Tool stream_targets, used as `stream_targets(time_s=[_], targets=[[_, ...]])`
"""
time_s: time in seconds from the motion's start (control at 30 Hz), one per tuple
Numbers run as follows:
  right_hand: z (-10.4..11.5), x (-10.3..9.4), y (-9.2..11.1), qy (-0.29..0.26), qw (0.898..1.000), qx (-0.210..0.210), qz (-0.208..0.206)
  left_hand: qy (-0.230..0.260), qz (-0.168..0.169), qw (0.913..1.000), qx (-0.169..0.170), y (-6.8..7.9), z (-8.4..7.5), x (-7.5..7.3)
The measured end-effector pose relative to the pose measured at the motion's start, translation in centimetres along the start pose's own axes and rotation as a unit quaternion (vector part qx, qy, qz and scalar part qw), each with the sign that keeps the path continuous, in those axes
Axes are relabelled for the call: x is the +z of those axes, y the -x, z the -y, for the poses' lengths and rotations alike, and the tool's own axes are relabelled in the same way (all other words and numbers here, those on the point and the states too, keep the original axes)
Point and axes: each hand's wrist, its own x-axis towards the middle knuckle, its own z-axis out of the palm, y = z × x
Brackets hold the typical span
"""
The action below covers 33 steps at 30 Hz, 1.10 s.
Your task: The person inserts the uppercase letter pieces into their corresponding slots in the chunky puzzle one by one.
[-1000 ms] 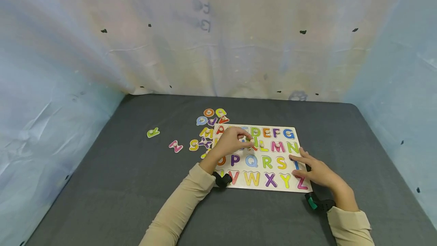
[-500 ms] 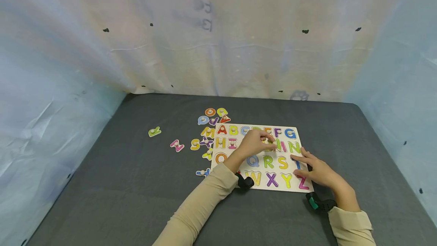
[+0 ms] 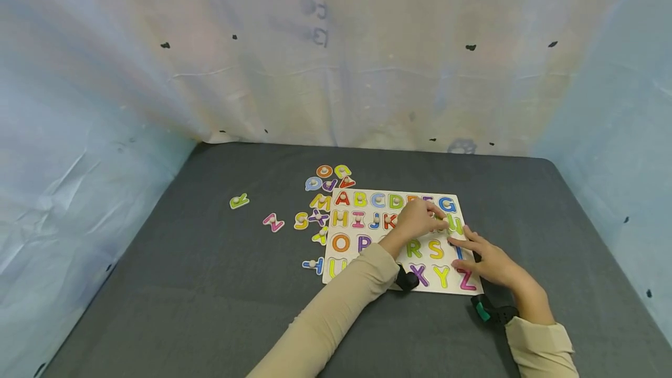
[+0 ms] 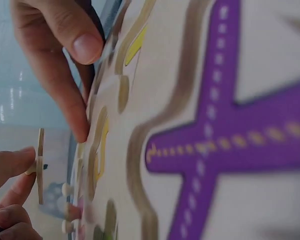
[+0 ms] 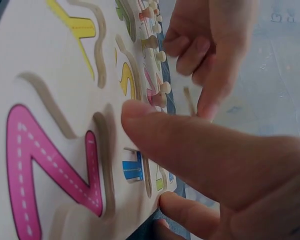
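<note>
In the head view my left hand (image 3: 417, 220) is over the upper right of a white alphabet puzzle board (image 3: 350, 256). Its thumb and finger pinch the knob of a letter piece (image 4: 40, 180), apparently a green N. Seen edge-on in the left wrist view, this piece is raised above the board beside the N recess. My right hand (image 3: 488, 261) rests on the board's right edge, fingers extended and thumb (image 5: 165, 135) lying near the blue T recess (image 5: 133, 170). Knobbed letters such as A (image 3: 342, 198) and K (image 3: 390, 221) sit in the upper rows.
Loose letters lie left of the board, among them a green R (image 3: 239, 201), a pink Z (image 3: 273, 223), a yellow S (image 3: 301, 221) and a blue T (image 3: 314, 265). A dark cloth (image 3: 173, 284) covers the table; pale sheeting (image 3: 388, 74) surrounds it.
My left hand has carried the green letter rightward across the board, from near K and L to the N recess. My right hand stays at the edge.
</note>
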Motion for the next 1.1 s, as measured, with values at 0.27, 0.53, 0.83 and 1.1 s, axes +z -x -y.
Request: stream_targets(time_s=[0.27,0.53,0.83,1.1], targets=[[0.0,0.0,0.0,0.006,1.000,-0.001,0.000,-0.010,0.003,0.9994,-0.032,-0.8,-0.8,1.5],[0.1,0.0,0.0,0.001,1.000,-0.002,-0.001,-0.055,-0.002,0.9958,-0.074,-1.2,-1.7,2.2],[0.2,-0.1,0.0,0.009,1.000,-0.007,-0.011,-0.091,0.000,0.9926,-0.081,-1.5,-1.9,2.5],[0.1,0.0,-0.1,0.013,1.000,-0.003,-0.014,-0.128,0.007,0.9891,-0.073,-1.5,-2.1,2.6]])
